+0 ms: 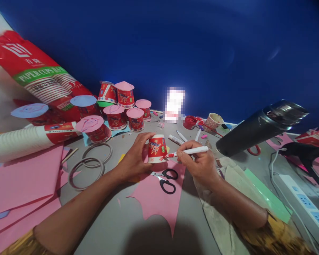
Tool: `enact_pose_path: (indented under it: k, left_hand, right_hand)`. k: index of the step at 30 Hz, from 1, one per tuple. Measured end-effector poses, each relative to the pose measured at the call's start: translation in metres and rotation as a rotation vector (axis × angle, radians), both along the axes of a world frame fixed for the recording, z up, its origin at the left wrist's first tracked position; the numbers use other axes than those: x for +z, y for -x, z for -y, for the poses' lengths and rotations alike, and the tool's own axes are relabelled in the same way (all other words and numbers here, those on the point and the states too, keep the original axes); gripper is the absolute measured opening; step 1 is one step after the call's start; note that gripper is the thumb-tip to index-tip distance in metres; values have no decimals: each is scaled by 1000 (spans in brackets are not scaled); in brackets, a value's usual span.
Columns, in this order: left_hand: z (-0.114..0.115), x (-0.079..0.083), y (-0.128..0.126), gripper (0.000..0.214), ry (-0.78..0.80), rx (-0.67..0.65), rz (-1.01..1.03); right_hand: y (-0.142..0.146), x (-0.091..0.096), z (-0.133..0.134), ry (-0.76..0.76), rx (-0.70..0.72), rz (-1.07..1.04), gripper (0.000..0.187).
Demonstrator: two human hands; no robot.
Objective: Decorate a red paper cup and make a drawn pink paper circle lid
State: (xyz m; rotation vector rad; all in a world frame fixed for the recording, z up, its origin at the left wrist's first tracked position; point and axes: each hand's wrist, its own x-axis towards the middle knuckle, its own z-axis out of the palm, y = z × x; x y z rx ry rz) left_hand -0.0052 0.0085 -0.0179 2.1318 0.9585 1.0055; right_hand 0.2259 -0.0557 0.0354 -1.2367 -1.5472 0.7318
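Note:
My left hand [135, 158] grips a red paper cup [157, 147] upside down, thumb low and fingers along its top and left side. The cup has a printed figure and a white rim at the bottom. In my right hand [198, 163] is a white marker pen [194, 150] with a red tip end, which points left and meets or nearly meets the cup's lower right side. Below the cup, black-handled scissors [168, 181] lie on a cut sheet of pink paper [159, 202].
Several upturned red cups with paper discs [135, 118] stand at the back left. Nearby are a long cup stack [21, 140], tape rings [86, 170] and pink sheets [21, 184]. Rightward lie a black flask [244, 134], a cloth [228, 184] and a power strip [303, 202]. A bright phone [174, 104] leans behind.

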Motion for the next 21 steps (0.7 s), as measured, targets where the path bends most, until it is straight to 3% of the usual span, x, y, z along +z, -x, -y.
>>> enact_pose_path:
  k: [21]
  left_hand:
    - [-1, 2, 2, 85, 21, -1, -20]
  right_hand:
    - [-1, 3, -1, 41, 5, 49, 14]
